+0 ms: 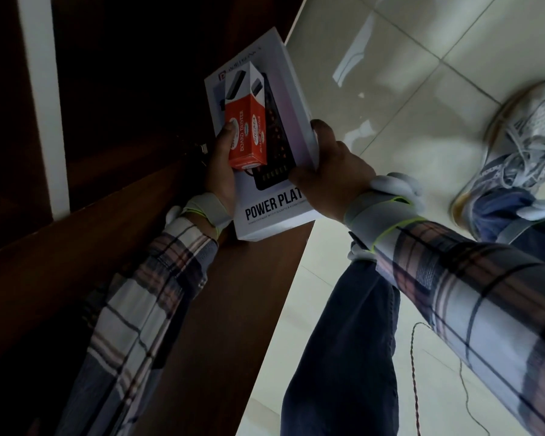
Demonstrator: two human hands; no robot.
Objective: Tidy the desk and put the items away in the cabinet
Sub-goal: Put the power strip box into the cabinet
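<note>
Between dark wooden cabinet [76, 247] (left) and open tiled floor [390, 73] (right): white Power Plate box [274, 212], held by both long edges. The left hand [221, 171] pins the orange board duster carton [246, 130] on top with its thumb, and the right hand [331, 179] curls over the right edge.

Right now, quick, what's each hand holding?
Left hand: holds the orange board duster box against the white Power Plate box.
Right hand: grips the Power Plate box's edge.
</note>
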